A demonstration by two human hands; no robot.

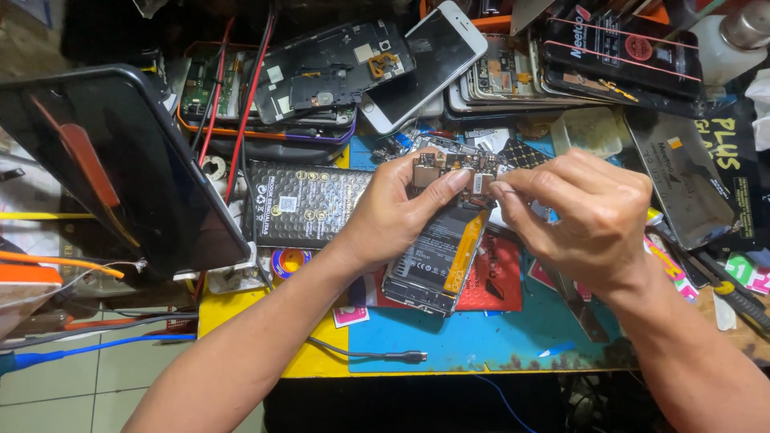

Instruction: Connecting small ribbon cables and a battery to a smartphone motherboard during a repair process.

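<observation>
The left hand (393, 212) grips an opened smartphone (437, 256) (back cover off, battery and orange flex strip exposed), thumb pressed near its upper circuit board. The right hand (581, 212) is pinched narrow, fingertips (499, 190) touching the phone's top right corner; whether they hold a small part cannot be told. The phone is held just above a blue work mat (481, 337), over a red packet (497, 281). A black battery pack (301, 202) lies just left of the left hand; a white phone (425, 60) rests behind.
</observation>
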